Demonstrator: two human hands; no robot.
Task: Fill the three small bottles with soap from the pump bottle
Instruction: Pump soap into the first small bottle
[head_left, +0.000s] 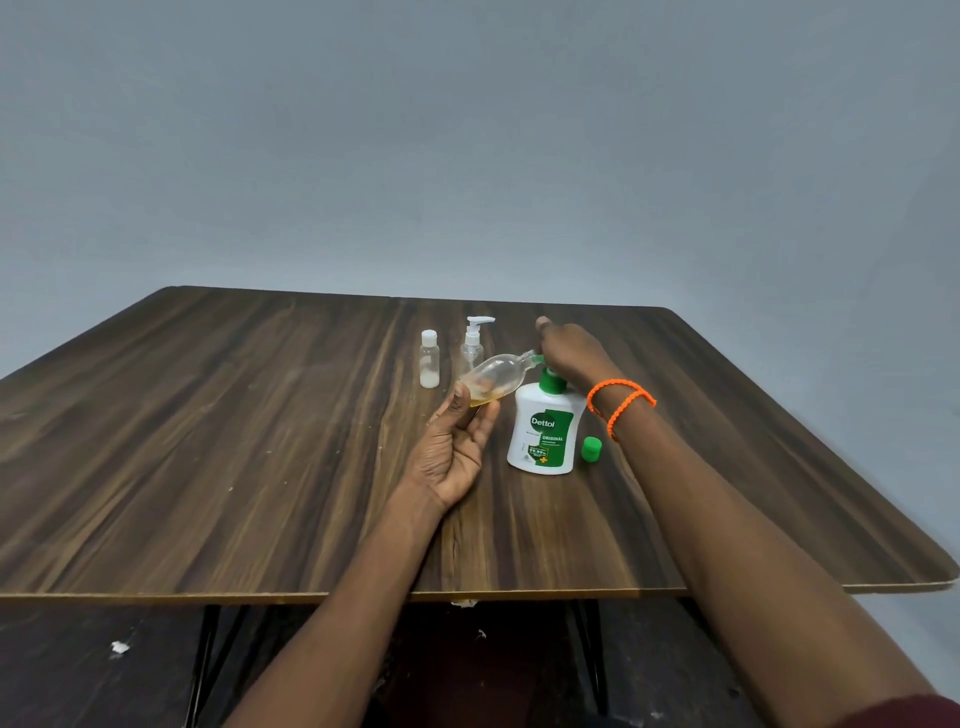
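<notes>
A white and green pump bottle (545, 428) of soap stands mid-table. My right hand (569, 348) rests on top of its green pump head, fingers curved over it. My left hand (457, 441) holds a small clear bottle (498, 376) tilted on its side, its open neck up against the pump spout. A little amber soap lies pooled at its lower end. Behind it stand a small clear bottle with a white cap (429, 358) and a small clear bottle with a white pump top (475, 343). A loose green cap (591, 449) lies right of the pump bottle.
The dark wooden table (234, 441) has rounded far corners and its front edge near me. Behind it is a plain grey wall. The floor below is dark, with bits of white litter. Orange bands circle my right wrist (621, 402).
</notes>
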